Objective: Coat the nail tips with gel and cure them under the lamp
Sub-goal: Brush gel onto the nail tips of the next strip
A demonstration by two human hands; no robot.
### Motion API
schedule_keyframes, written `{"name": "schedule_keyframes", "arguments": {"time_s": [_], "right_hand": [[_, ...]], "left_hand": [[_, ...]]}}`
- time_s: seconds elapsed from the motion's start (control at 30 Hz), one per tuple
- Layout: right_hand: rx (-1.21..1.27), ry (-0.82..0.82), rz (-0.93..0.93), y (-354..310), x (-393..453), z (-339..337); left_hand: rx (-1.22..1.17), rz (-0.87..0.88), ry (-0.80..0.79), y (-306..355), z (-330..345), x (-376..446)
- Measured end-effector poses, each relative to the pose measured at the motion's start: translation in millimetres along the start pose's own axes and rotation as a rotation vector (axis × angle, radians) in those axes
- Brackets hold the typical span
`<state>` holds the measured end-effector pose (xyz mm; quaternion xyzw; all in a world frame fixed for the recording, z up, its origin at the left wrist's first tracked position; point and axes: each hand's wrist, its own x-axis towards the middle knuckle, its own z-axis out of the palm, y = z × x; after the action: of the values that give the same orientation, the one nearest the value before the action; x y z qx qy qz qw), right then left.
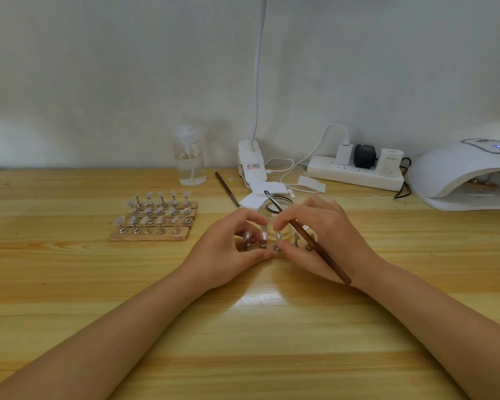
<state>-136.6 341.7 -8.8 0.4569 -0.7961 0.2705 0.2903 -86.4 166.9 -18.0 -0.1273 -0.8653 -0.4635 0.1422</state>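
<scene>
A: What lies nearest?

B: Two bare forearms come in over the wooden table (243, 342). The left hand (228, 249) and right hand (324, 241) meet at a small wooden strip (274, 253) holding a row of nail tips (278, 235) on metal stands.

A: How are the hands set?

B: The left hand's fingers curl round the strip's left end, thumb at its near edge, fingers over the far side. The right hand grips the strip's other end with curled fingers and also holds a brown-handled brush (315, 243). The brush slants up and away, its metal end over the mouth of a glass jar (267, 217) just behind the strip.

A: And further off?

B: To the left, well apart, sits a block of more strips (156, 223) packed with nail tips on stands. Behind the jar lie white pads (257, 194) and a second brush (226, 189). Beyond those stand a clear pump bottle (188, 160), a white clip lamp (251, 166) with its neck rising out of view, and a power strip (355, 173) with three plugs in it. At far right sits the white curing lamp (462, 177), its display lit; something is inside, too blurred to tell.
</scene>
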Motion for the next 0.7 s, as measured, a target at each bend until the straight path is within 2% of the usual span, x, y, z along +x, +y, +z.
{"name": "schedule_keyframes", "arguments": {"time_s": [0.37, 0.7], "right_hand": [[0.062, -0.029, 0.036, 2, -2, 2], [0.057, 0.007, 0.013, -9, -2, -1]], "left_hand": [[0.017, -0.008, 0.009, 1, 0, -1], [0.045, -0.02, 0.001, 1, 0, -1]]}}
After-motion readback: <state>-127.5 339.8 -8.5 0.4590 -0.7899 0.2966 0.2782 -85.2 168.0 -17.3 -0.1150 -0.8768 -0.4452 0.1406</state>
